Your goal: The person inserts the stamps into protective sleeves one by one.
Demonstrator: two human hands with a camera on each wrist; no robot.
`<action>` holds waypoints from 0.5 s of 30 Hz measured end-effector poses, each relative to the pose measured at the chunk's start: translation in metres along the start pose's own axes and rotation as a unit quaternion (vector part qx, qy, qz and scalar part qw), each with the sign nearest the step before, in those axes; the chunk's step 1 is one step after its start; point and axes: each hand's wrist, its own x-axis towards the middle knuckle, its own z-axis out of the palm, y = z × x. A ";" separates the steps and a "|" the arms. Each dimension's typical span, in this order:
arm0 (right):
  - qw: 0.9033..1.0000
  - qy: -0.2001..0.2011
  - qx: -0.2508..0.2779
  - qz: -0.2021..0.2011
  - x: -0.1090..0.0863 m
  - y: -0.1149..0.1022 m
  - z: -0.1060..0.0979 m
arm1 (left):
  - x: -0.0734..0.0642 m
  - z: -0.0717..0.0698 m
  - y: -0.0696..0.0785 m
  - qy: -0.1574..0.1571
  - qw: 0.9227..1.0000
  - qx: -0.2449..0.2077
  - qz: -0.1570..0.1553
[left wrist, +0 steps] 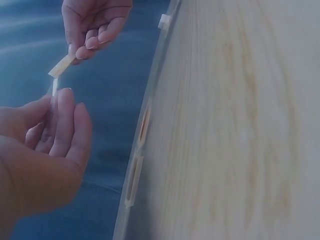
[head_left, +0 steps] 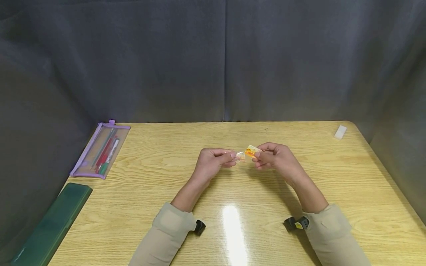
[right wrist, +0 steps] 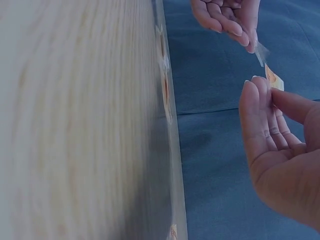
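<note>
Leftward, pouch (head_left: 86, 149) and green case (head_left: 52, 226); left hand (head_left: 213, 162) tight on clear film (head_left: 240, 158), right hand (head_left: 279, 159) on yellow piece (head_left: 251, 150).

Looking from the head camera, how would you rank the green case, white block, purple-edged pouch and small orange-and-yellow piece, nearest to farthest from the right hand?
From the right hand:
1. Orange-and-yellow piece: pinched in its fingers.
2. White block: far right corner.
3. Purple-edged pouch: far left.
4. Green case: near left edge.

Dark curtains (head_left: 149, 62) hang behind and beside a wood-grain table (head_left: 133, 207) bearing bright glare (head_left: 234, 236).
</note>
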 end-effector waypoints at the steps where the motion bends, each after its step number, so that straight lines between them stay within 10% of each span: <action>1: 1.000 0.001 0.000 0.000 0.000 0.000 0.000 | 0.000 0.000 0.000 -0.001 1.000 -0.005 0.000; 15: 1.000 0.017 0.002 -0.004 -0.002 -0.004 0.004 | 0.001 0.001 -0.001 0.032 0.999 -0.006 0.015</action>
